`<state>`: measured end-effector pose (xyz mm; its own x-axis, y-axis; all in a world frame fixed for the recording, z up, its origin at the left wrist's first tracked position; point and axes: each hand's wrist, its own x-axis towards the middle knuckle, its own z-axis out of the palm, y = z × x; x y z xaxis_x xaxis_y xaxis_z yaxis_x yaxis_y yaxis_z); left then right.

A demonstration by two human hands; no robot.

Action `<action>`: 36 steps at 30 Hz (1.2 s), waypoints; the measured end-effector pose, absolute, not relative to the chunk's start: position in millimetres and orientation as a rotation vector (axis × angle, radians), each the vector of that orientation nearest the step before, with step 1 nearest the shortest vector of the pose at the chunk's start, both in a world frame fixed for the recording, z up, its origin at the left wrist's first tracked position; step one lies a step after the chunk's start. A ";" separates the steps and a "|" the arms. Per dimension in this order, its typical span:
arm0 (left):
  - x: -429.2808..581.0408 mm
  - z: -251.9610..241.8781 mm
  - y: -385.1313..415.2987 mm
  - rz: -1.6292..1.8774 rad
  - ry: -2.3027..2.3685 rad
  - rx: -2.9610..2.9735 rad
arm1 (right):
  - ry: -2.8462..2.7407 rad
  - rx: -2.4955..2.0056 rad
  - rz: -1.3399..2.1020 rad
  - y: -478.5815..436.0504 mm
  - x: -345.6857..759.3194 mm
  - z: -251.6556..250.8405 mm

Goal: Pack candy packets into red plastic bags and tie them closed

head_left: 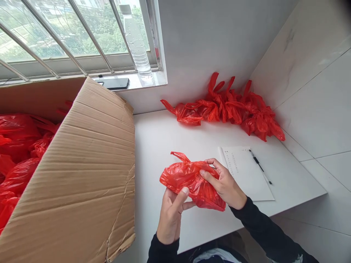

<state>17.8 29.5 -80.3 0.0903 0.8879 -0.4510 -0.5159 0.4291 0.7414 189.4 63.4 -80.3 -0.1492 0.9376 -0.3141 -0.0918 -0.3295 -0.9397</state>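
Note:
A red plastic bag [181, 175] is held above the white table between my two hands. My left hand [171, 212] grips it from below at the left, thumb on the near side. At the bag's right, my right hand [223, 182] closes on it, with the thumb pressing the front. A loose handle of the bag sticks up at the upper left. Whatever lies inside the bag is hidden by the plastic.
At the left stands a cardboard box [90, 164] with several red bags [19, 138]. More tied red bags [214, 109] line the wall. A notebook [246, 182] and pen [259, 164] lie at right. The windowsill carries a water bottle [137, 47] and phone [116, 84].

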 end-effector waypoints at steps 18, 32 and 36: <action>16.8 -93.7 23.4 1.064 0.905 0.634 | -1.120 -1.237 1.569 60.6 188.0 -72.8; 18.4 -90.9 18.8 1.134 0.932 0.488 | -1.130 -1.144 1.640 58.3 193.1 -69.4; 18.6 -90.6 15.7 1.127 0.887 0.429 | -1.106 -1.123 1.631 59.0 192.4 -70.0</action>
